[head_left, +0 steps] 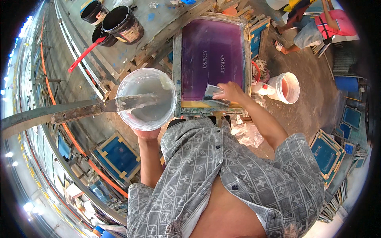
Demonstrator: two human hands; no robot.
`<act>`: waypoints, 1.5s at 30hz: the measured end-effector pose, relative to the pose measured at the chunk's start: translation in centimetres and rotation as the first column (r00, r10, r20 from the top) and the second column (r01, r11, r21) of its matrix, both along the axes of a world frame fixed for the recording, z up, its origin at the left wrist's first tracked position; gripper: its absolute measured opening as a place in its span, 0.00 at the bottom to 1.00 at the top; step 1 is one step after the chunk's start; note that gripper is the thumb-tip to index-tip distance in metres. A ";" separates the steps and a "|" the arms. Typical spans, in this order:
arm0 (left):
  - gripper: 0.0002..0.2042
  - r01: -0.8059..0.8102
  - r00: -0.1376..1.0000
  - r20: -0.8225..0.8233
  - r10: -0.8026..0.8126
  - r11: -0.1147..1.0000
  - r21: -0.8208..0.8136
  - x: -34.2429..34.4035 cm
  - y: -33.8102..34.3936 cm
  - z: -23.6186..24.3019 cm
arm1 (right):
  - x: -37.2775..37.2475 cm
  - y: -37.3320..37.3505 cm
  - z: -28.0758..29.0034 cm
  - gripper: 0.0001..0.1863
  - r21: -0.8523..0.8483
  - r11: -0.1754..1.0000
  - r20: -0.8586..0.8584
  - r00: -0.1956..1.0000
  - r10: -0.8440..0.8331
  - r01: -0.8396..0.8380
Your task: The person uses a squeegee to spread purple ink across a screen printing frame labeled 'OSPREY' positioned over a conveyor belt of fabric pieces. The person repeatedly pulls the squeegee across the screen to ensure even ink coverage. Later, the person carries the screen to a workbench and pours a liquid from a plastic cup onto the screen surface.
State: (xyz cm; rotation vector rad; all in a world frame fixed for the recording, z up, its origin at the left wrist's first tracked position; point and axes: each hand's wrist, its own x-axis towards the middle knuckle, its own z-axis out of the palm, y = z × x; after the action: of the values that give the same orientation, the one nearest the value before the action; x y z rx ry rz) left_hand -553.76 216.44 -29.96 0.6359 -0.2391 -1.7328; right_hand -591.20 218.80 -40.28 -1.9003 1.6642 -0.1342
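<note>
My left hand is wrapped under a translucent white plastic bucket with a pale, cloudy content. Across the bucket's mouth lies a spatula with a worn handle, its smeared blade reaching inside. My right hand pinches a thin, greyish, translucent scraper. That scraper rests against the lower part of a purple screen-printing screen in a wooden frame. Two pale printed words show on the purple mesh. Most fingers of my left hand are hidden below the bucket.
Black paint buckets and a red-handled tool sit on the table at upper left. A white bucket with reddish residue stands right of the screen. More framed screens lean about. Another person is at upper right.
</note>
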 end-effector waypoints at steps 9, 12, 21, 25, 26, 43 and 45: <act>0.45 -0.063 0.997 0.048 0.063 0.998 -0.010 0.4 1.8 -0.7 | 0.2 -5.5 -2.4 0.36 0.340 0.906 0.146 0.966 0.214 -0.252; 0.40 -0.013 0.998 -0.056 0.014 1.000 0.017 -0.3 1.2 -0.7 | -0.6 -6.9 -2.9 0.37 0.448 0.851 0.260 0.950 0.171 -0.275; 0.33 0.179 0.971 -0.141 -0.193 0.978 -0.107 -1.9 -2.3 -5.9 | -4.8 -6.9 4.6 0.23 0.379 0.908 0.674 0.618 -0.404 0.181; 0.34 0.278 0.950 -0.118 -0.289 0.955 -0.104 -5.5 -5.7 -7.4 | -7.2 -6.4 12.6 0.18 0.035 0.926 0.707 0.646 -0.288 0.375; 0.34 0.264 0.961 -0.061 -0.271 0.959 -0.105 -6.4 -6.5 -7.1 | -6.6 -6.4 15.2 0.17 -0.040 0.917 0.733 0.635 -0.243 0.396; 0.36 0.500 0.800 -0.242 -0.549 0.833 -0.237 -18.3 -3.7 3.5 | 1.3 2.2 30.5 0.23 -0.549 0.703 0.612 0.790 -0.030 0.452; 0.37 0.485 0.786 -0.286 -0.548 0.834 -0.263 -17.1 -3.5 3.9 | 1.6 2.4 30.2 0.22 -0.593 0.692 0.572 0.820 0.001 0.412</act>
State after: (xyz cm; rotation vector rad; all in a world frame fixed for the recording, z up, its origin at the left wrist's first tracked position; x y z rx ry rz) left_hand -570.91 212.95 -26.04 0.1120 -0.3334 -2.2931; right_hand -589.59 221.17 -10.06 -1.8648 1.5176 -1.4615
